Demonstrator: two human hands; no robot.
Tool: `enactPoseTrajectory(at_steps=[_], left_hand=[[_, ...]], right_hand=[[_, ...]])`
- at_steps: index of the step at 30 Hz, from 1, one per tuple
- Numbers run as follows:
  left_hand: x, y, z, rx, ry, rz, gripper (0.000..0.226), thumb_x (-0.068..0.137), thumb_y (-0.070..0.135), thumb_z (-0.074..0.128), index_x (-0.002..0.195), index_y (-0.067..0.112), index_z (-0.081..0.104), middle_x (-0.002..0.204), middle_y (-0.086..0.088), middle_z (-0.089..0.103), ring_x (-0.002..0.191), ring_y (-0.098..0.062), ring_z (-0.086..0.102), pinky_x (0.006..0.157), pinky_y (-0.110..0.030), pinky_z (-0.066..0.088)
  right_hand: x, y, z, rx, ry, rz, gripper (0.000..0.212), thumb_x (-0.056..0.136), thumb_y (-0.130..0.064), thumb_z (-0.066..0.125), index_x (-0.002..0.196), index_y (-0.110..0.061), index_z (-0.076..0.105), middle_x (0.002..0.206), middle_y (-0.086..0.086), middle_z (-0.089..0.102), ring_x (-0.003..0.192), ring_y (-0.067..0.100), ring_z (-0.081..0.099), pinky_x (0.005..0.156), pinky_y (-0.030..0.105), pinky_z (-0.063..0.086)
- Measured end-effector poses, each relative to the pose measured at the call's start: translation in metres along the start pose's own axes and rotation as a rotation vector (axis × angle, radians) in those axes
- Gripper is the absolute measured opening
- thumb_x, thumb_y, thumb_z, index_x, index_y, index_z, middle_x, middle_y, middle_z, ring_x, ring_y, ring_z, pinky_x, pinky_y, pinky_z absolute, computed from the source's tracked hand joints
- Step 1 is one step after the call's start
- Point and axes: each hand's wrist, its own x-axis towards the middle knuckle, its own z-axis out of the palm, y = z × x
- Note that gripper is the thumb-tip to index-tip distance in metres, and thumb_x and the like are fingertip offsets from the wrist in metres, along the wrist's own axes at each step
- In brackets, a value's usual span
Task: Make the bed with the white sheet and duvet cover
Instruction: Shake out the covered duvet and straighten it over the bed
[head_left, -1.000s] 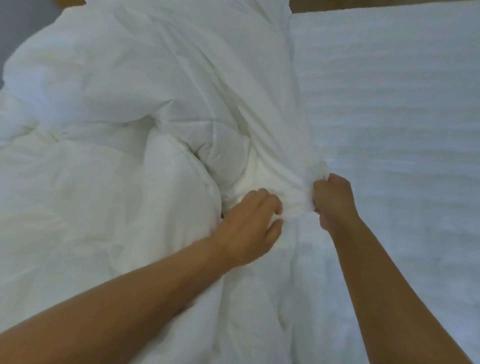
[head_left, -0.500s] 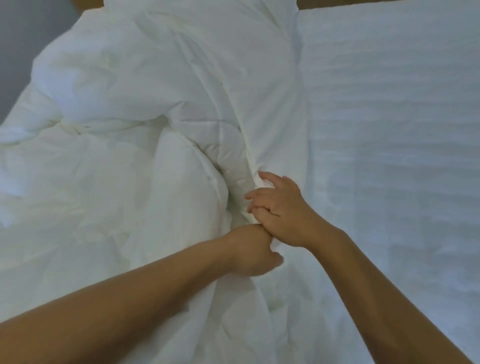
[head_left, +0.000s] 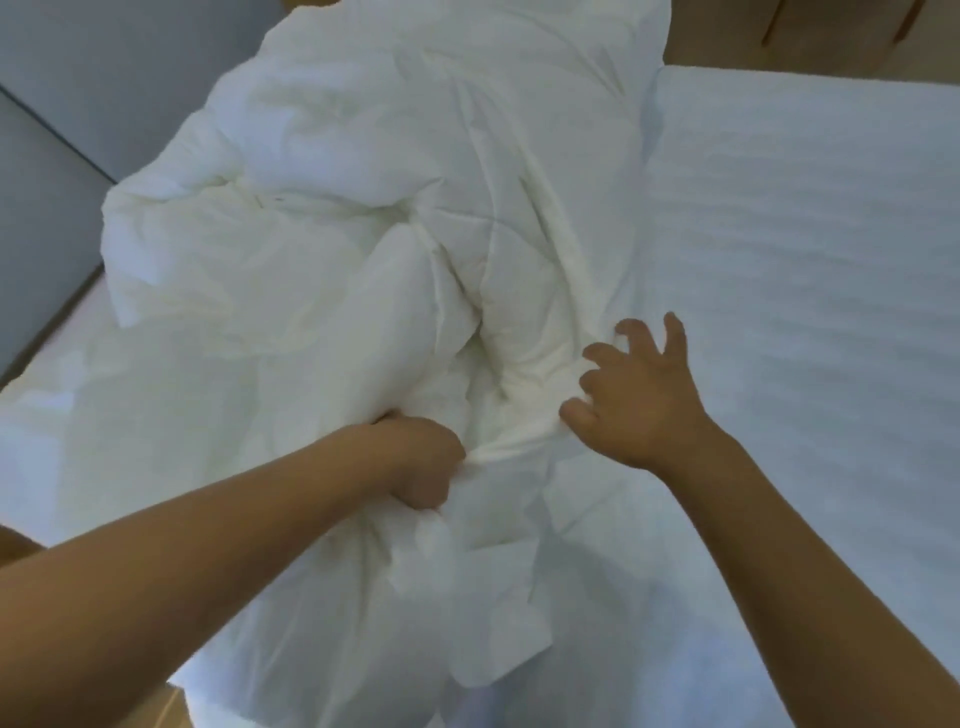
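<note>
Grips a tight bunch of the duvet (head_left: 363, 208) in the left hand (head_left: 421, 462), fist clenched round the cloth. Reaches with the right hand (head_left: 639, 395), fingers spread and half bent, tips touching a fold, holding nothing. Shows the duvet heaped and twisted on the left half of the bed, beside the bare striped sheet (head_left: 805, 260). Risks, on a one-handed pull, dragging the heap over the near edge toward the floor (head_left: 174, 713), tightening the twist, or rucking the sheet beneath. Risks also catching only one layer with the right hand.
</note>
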Motion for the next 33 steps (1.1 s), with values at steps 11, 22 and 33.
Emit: enactPoseTrajectory(at_steps=[11,22,33], left_hand=[[-0.085,0.031,0.097,0.465,0.045,-0.113,0.084,0.090,0.050,0.049,0.150,0.005,0.010,0.156,-0.020,0.002,0.142,-0.041,-0.013,0.106,-0.067,-0.008],[-0.096,-0.096,0.077,1.004,0.407,-0.155,0.057,0.100,0.022,0.036,0.149,0.003,0.015,0.157,-0.017,0.009,0.144,-0.039,0.003,0.108,-0.065,0.006],[-0.101,-0.085,0.019,-0.076,0.778,0.415,0.014,0.085,0.020,0.058,0.093,0.013,0.066,0.098,0.002,0.064,0.091,-0.019,0.059,0.080,-0.037,0.048]], right_hand=[[-0.034,-0.117,0.038,0.123,0.038,-0.489,0.035,0.088,-0.027,0.054,0.119,-0.013,0.047,0.069,0.003,0.055,0.057,0.022,0.044,0.073,0.031,0.030],[-0.031,-0.231,0.014,0.230,-0.166,-0.563,0.027,0.089,-0.021,0.051,0.115,-0.015,0.050,0.116,0.006,0.053,0.105,0.027,0.051,0.088,0.037,0.031],[-0.061,-0.179,-0.090,0.500,0.257,-0.442,0.016,0.086,-0.024,0.059,0.083,-0.008,0.062,0.080,-0.009,0.046,0.072,0.010,0.043,0.059,0.024,0.032]])
